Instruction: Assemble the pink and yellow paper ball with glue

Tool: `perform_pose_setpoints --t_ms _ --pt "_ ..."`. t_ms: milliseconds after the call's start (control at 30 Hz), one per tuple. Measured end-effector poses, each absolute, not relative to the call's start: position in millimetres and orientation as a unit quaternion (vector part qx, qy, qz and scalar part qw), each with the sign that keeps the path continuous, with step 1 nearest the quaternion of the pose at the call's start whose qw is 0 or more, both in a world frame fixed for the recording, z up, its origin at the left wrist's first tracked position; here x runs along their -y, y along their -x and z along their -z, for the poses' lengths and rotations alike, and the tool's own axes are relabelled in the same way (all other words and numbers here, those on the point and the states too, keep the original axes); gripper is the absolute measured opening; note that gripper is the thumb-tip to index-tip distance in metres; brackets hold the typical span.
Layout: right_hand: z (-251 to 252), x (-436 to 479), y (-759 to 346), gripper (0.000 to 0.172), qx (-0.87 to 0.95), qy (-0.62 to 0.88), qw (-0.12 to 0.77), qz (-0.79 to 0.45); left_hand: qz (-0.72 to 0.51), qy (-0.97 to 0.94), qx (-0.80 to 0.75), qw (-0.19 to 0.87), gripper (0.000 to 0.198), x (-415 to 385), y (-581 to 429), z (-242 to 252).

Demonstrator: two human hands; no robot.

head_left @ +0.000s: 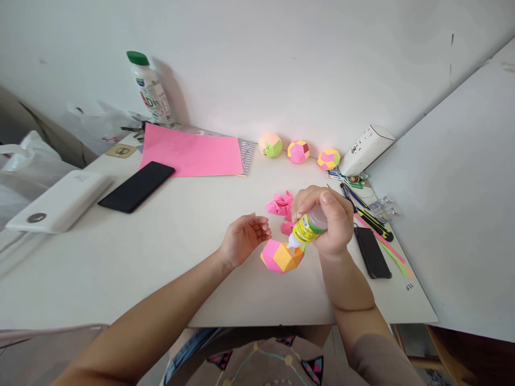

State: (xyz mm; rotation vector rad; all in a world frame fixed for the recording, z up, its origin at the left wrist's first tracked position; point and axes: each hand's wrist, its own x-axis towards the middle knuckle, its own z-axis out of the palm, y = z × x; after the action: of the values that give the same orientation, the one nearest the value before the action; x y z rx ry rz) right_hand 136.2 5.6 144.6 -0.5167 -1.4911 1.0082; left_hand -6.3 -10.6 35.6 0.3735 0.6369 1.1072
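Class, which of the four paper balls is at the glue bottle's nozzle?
The pink-and-orange ball below the glue bottle in the right hand; the other three balls sit in a row by the wall.

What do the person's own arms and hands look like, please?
The left hand and right hand are gloveless, with no rings or watches visible. The right arm has a plain grey-brown sleeve ending near the elbow; no sleeve shows on the left arm.

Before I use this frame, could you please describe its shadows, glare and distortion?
In the head view, a soft shadow falls on the wall, right of the green-capped bottle; same view, that bottle leans, likely through wide-lens distortion; same view, the left phone shows no bright glare.
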Motion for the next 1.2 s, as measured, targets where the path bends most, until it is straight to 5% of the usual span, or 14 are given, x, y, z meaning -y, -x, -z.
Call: perform_pose_setpoints --t_ms 500,1200 --pt "-144 -5 -137 0.035 0.644 0.218 0.589 -0.436 -0.483 -0.431 -0.311 0.697 0.028 24 5 -38" --pt "-144 -5 -137 0.036 0.648 0.229 0.585 -0.432 -0.43 -0.465 -0.254 0.731 0.024 28 4 -45"
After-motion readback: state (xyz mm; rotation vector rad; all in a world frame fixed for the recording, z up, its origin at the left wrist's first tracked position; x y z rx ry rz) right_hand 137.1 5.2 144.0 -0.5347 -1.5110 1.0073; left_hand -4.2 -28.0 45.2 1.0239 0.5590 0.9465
